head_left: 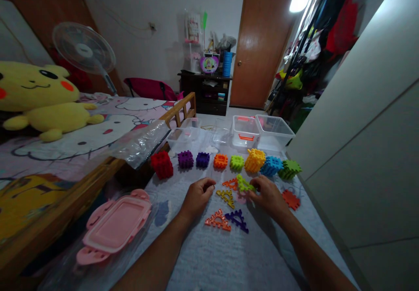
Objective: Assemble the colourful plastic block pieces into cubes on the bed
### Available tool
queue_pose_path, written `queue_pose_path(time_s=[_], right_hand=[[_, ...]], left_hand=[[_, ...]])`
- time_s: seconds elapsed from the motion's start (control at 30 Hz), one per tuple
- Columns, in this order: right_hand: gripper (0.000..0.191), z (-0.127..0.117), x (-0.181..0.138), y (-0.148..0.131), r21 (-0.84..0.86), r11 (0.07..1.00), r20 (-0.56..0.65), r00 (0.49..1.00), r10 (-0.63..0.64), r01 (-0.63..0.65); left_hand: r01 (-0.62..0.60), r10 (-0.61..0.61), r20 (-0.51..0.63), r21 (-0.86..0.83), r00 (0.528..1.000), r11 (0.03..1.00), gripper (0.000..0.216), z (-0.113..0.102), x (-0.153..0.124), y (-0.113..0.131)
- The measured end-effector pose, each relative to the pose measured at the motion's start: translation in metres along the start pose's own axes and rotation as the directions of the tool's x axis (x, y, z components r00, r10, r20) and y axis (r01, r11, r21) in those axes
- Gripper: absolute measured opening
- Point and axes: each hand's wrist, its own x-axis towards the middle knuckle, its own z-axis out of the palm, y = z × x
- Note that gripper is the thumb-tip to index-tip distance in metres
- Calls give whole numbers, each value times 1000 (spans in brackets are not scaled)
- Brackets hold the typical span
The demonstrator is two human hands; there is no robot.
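Observation:
My right hand point(267, 193) pinches a light green triangular toy piece point(244, 183) just above the white cloth. My left hand point(197, 195) rests beside it with fingers curled; nothing shows in them. Between and below the hands lie flat triangular pieces: orange point(231, 183), yellow point(227, 197), coral point(218, 220) and purple point(238, 219). An orange square piece point(291, 199) lies right of my right hand. Behind them runs a row of assembled cubes: red point(162, 164), two purple point(185, 159), orange point(220, 161), green point(236, 163), yellow point(255, 160), blue point(271, 165), dark green point(290, 169).
A pink container lid point(114, 223) lies at the left front. Clear plastic boxes point(273, 131) stand behind the cubes. A bed with a yellow plush toy point(42, 98) borders the left, a white cabinet wall point(360, 129) the right. A fan and a door stand further back.

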Motion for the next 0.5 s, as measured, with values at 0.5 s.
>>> queue_pose_path(time_s=[0.5], right_hand=[[14,24,50,-50,-21,968,-326,917,228,-248]], left_hand=[[-20,21,20,-27,1000,999,18,1,0,-4]])
